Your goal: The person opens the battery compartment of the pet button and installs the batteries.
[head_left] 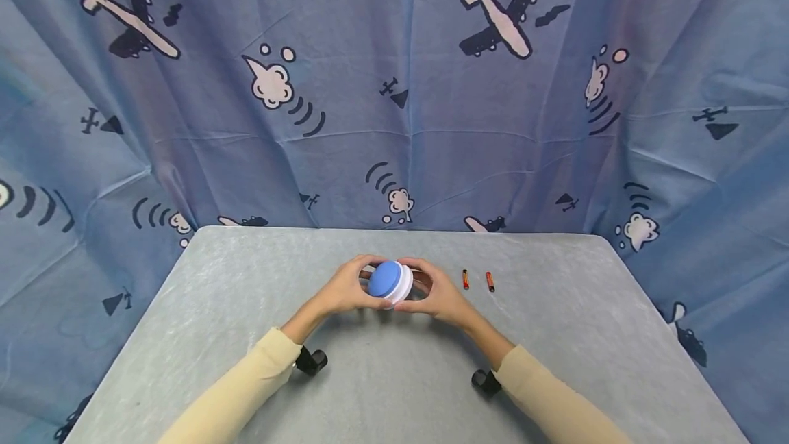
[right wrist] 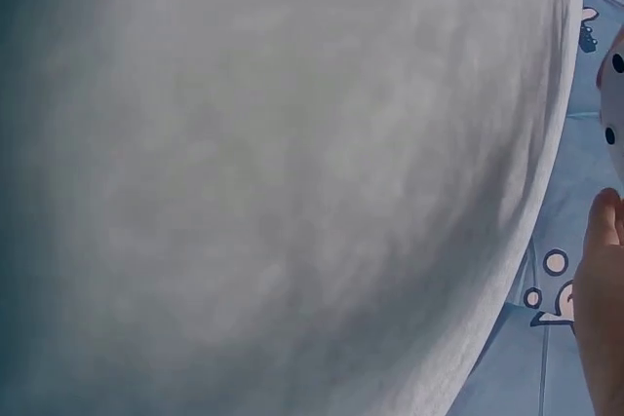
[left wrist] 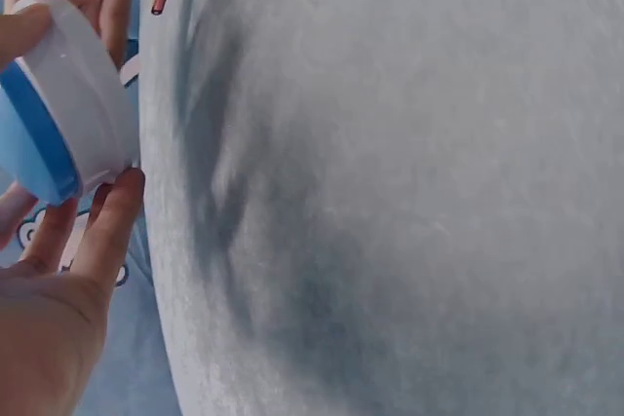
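Nearest, two cream sleeves [head_left: 240, 389] reach over a grey worktop [head_left: 246, 273]. The left hand [head_left: 351, 286] and right hand [head_left: 442, 293] grip opposite sides of a round blue-and-white gadget [head_left: 385, 279], tilted above the worktop; loosened fingertips could drop it. Right of the right hand lie two batteries [head_left: 490, 281], which a stray knuckle could roll. Behind hangs an aeroplane-print curtain [head_left: 345, 101].

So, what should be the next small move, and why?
Perhaps turn the round object to inspect its spotted side: the left hand and right hand hold it, the head view shows its blue side, and two batteries lying nearby might fit inside.
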Demonstrator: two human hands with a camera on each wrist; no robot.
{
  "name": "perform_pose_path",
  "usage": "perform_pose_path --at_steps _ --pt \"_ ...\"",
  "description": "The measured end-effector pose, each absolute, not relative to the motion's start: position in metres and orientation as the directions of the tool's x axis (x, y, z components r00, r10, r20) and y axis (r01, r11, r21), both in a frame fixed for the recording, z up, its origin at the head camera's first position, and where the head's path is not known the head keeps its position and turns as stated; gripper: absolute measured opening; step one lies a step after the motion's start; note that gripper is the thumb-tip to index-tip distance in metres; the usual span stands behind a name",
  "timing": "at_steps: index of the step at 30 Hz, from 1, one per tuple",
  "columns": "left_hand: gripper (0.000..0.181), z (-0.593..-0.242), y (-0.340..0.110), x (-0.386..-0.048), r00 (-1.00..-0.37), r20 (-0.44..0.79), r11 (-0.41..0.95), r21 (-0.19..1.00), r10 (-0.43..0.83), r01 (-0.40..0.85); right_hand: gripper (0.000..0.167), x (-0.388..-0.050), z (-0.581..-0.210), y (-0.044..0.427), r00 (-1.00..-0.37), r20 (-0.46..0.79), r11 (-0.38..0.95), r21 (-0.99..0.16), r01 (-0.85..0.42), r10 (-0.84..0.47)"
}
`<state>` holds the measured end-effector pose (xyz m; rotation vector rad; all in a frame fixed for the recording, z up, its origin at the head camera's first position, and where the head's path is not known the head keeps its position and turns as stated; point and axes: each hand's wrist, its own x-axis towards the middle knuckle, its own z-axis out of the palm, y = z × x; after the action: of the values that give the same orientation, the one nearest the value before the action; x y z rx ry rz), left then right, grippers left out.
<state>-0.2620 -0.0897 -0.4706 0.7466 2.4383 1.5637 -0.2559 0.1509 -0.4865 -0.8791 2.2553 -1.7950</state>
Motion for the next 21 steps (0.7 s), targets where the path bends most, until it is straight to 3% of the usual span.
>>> perform_pose_path --at_steps 7,14,21 --pt "0.083 -0.4634 -0.0899 -0.2608 -0.823 0.105 0.329 0.883 0.558 0.335 0.079 -0.2574 -0.4821 0.1505 -0.81 0.261 0.119 -0.92 -0.373 -0.525" --pt "0.074 -0.4607 -0.0883 -0.2596 -0.842 0.13 0.287 0.904 0.524 0.318 0.082 -0.2555 -0.48 0.1529 -0.801 0.285 0.079 -0.922 -0.379 -0.526" --pt "0.07 -0.466 -0.0833 -0.2536 -0.826 0.159 0.119 0.958 0.541 0.262 0.088 -0.2478 -0.4848 0.1576 -0.78 0.314 0.024 -0.922 -0.388 -0.541"
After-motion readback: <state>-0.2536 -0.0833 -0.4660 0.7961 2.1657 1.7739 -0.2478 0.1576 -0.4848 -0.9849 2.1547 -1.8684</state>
